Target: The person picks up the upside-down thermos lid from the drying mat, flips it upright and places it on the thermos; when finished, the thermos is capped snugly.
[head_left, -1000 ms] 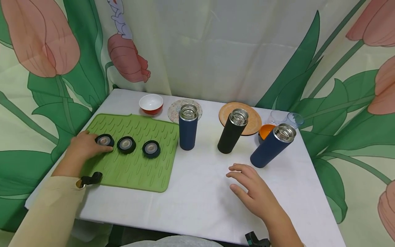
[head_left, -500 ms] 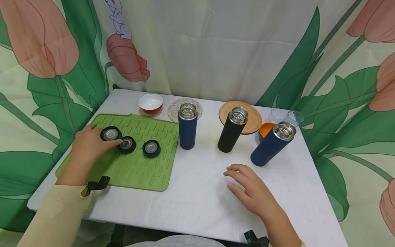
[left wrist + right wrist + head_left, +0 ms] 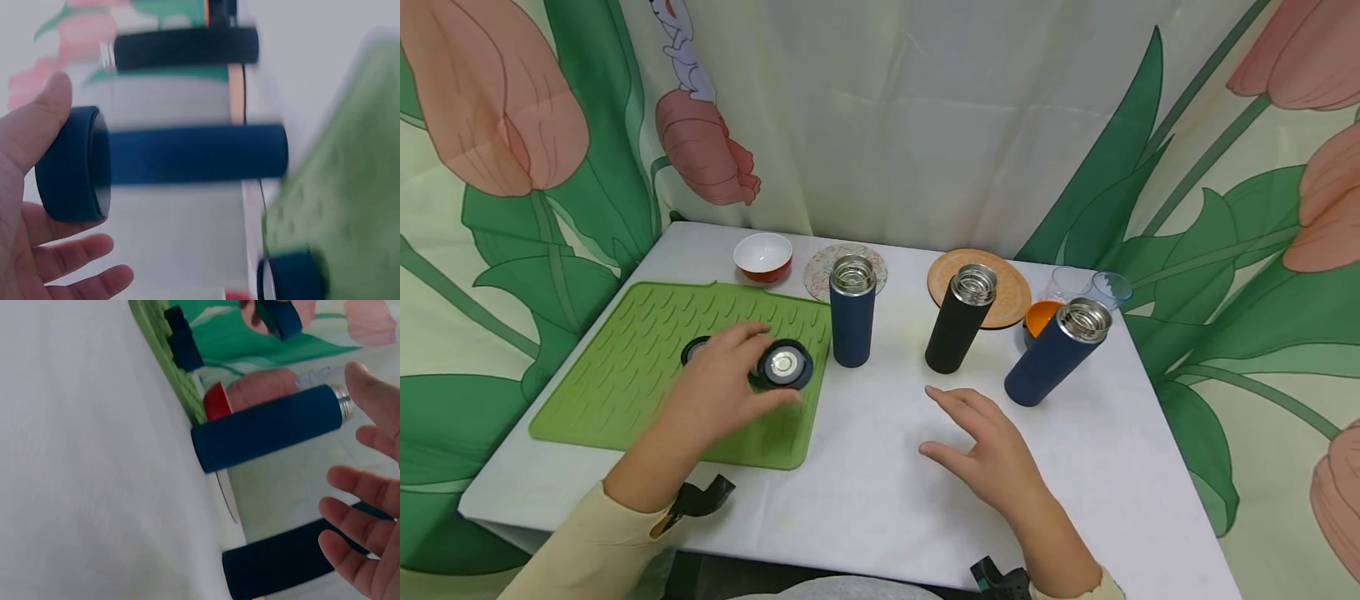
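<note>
My left hand [image 3: 715,392] pinches a dark blue bottle lid [image 3: 65,165] between thumb and fingers, raised over the right part of the green drying mat [image 3: 617,367]. Its metallic inner side faces up in the head view. Two more dark lids [image 3: 184,351] rest on the mat, partly hidden by that hand from above. Just right of the mat stands an uncapped blue bottle [image 3: 852,325]. Farther right are an uncapped black bottle [image 3: 957,329] and a second uncapped blue bottle [image 3: 1052,360]. My right hand [image 3: 988,454] hovers with spread fingers in front of the black bottle, holding nothing.
Along the back of the white table [image 3: 865,467] are a red-and-white bowl [image 3: 763,257], a patterned round mat [image 3: 820,271] and a round wooden board [image 3: 1009,292]. An orange bowl [image 3: 1040,317] and clear glasses [image 3: 1108,289] sit behind the right blue bottle.
My left hand has lifted a lid from the mat's left side and carried it right, over the other lids. My right hand has shifted slightly left, its thumb and fingers wider apart.
</note>
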Demonstrator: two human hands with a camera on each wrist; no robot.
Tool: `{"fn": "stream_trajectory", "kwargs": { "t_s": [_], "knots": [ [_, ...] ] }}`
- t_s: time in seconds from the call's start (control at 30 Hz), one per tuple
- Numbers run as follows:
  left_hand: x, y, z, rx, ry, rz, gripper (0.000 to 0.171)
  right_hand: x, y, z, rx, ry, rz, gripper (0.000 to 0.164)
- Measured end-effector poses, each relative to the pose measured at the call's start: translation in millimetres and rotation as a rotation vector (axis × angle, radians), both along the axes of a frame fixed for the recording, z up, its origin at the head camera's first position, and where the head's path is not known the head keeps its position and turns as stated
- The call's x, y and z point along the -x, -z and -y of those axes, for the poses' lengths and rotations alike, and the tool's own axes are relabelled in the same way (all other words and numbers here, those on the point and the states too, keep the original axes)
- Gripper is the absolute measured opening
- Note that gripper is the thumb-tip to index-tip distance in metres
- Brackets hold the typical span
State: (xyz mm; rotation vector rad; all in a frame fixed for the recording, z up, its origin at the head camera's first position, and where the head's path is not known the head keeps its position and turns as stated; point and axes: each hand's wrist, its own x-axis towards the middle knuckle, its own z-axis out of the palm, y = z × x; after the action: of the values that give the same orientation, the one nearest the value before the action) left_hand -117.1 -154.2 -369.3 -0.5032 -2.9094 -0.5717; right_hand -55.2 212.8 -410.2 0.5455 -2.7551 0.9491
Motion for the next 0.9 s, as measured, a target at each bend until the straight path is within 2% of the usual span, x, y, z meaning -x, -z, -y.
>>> {"fn": "stream_trajectory", "kwargs": {
  "t_s": [0.1,0.2,0.47,0.7,0.9],
  "knots": [
    [-5.3,1.5,-22.4,0.001,0.118,-0.032,0.090,3.6,-3.7,9.3,0.042,0.005,0.065,0.080],
    [-8.7,2.9,-44.4,-0.003,0.208,-0.058,0.089,5.6,-6.5,16.8,0.061,-0.010,0.116,0.083],
    [-6.5,9.4,-87.7,0.019,0.383,-0.088,0.088,3.3,-7.7,20.3,0.050,-0.029,0.112,0.087],
    [-6.8,17.1,-96.3,-0.028,0.429,-0.098,0.086,10.8,-8.8,23.6,0.080,-0.099,0.107,0.080],
    [-8.7,20.6,-98.5,-0.062,0.423,-0.069,0.088,14.0,-7.9,27.4,0.098,-0.123,0.091,0.079]
  ]
}}
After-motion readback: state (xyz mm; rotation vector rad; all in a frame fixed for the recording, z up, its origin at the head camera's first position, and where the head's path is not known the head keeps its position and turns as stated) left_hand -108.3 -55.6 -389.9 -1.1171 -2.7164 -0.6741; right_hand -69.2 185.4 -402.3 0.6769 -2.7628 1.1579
